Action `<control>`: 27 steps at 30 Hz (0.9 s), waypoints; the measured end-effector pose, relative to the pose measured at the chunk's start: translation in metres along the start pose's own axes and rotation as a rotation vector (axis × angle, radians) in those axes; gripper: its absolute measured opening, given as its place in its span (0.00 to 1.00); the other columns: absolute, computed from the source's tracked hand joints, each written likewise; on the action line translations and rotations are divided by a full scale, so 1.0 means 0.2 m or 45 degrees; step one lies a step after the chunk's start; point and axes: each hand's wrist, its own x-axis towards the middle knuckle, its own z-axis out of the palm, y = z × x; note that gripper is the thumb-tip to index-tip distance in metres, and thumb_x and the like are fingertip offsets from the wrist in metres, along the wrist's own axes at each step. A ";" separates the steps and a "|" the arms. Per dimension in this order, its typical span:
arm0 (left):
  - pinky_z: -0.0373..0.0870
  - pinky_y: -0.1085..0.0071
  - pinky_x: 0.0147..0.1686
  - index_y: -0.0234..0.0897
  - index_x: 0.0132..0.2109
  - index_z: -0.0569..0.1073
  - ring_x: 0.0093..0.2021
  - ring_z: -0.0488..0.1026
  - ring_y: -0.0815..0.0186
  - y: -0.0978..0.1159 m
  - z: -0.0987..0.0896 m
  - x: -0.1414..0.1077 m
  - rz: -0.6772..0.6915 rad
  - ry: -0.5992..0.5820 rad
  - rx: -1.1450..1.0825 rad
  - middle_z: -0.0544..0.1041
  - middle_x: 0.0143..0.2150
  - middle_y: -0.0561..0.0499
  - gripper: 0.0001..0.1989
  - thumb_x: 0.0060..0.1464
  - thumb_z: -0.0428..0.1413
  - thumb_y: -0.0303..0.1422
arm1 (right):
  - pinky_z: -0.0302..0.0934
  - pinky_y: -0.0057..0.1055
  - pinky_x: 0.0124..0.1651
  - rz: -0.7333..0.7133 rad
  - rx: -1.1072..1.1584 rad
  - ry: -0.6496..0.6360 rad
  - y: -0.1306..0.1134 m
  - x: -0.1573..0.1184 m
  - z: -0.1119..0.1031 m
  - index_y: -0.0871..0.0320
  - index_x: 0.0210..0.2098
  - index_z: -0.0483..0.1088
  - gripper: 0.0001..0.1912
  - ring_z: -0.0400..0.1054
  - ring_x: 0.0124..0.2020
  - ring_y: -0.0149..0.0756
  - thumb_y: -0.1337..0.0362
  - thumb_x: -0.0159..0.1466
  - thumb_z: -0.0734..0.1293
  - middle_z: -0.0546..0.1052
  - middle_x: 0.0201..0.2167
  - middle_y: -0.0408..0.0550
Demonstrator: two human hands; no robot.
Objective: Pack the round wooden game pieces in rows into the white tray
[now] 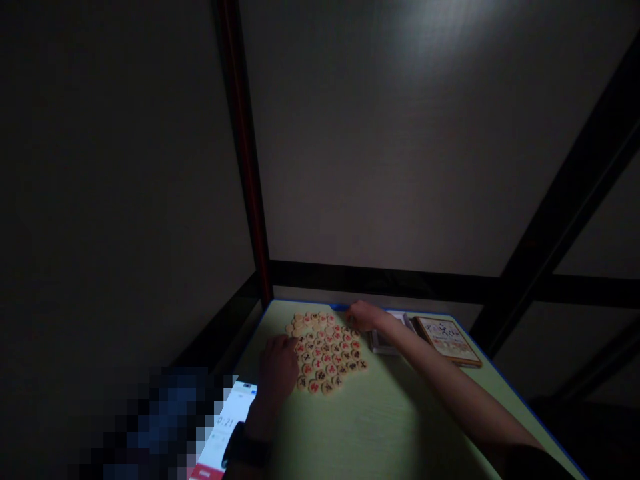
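Note:
Many round wooden Chinese chess pieces (331, 359), marked with red or black characters, lie flat in a close cluster on the pale green tabletop (360, 420). Some at the far left corner show blank faces. My left hand (280, 363) rests at the left edge of the cluster, touching or just over the outer pieces; shadow hides its fingertips. Reaching to the far right edge of the cluster, my right hand (364, 315) has its fingers curled down and pressed together. What they hold, if anything, is hidden.
An open box (385, 343) stands right of the pieces, partly behind my right forearm. Farther right lies a wood-framed lid (447, 339) with printed characters. A lit phone screen (227, 423) showing a timer is beside my left wrist. Walls (380, 167) rise behind the table.

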 end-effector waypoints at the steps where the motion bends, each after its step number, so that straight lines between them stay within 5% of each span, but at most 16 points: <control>1: 0.65 0.62 0.54 0.41 0.57 0.75 0.56 0.67 0.57 0.00 0.00 0.00 -0.002 0.009 -0.001 0.74 0.55 0.44 0.21 0.60 0.48 0.24 | 0.65 0.28 0.44 0.013 -0.003 0.002 0.00 0.00 0.01 0.59 0.44 0.81 0.21 0.77 0.46 0.45 0.77 0.55 0.64 0.83 0.42 0.55; 13: 0.64 0.62 0.55 0.41 0.58 0.74 0.56 0.67 0.56 0.00 0.00 0.00 -0.002 -0.030 -0.020 0.73 0.56 0.43 0.21 0.61 0.48 0.24 | 0.62 0.25 0.36 0.047 0.011 0.078 -0.04 0.06 0.00 0.59 0.37 0.82 0.14 0.77 0.37 0.39 0.74 0.59 0.65 0.84 0.35 0.53; 18: 0.64 0.62 0.55 0.39 0.57 0.75 0.57 0.67 0.56 0.02 -0.03 -0.01 -0.026 -0.009 -0.031 0.73 0.56 0.43 0.21 0.60 0.48 0.23 | 0.62 0.27 0.38 -0.024 -0.031 0.160 -0.14 0.05 -0.04 0.55 0.40 0.81 0.15 0.77 0.42 0.41 0.71 0.61 0.64 0.83 0.39 0.52; 27: 0.64 0.62 0.55 0.40 0.58 0.74 0.58 0.66 0.56 0.01 -0.03 -0.01 -0.011 -0.055 -0.035 0.73 0.57 0.43 0.21 0.62 0.47 0.25 | 0.62 0.27 0.39 -0.146 -0.109 0.078 -0.27 0.08 -0.05 0.53 0.39 0.81 0.13 0.77 0.43 0.42 0.71 0.59 0.67 0.83 0.40 0.50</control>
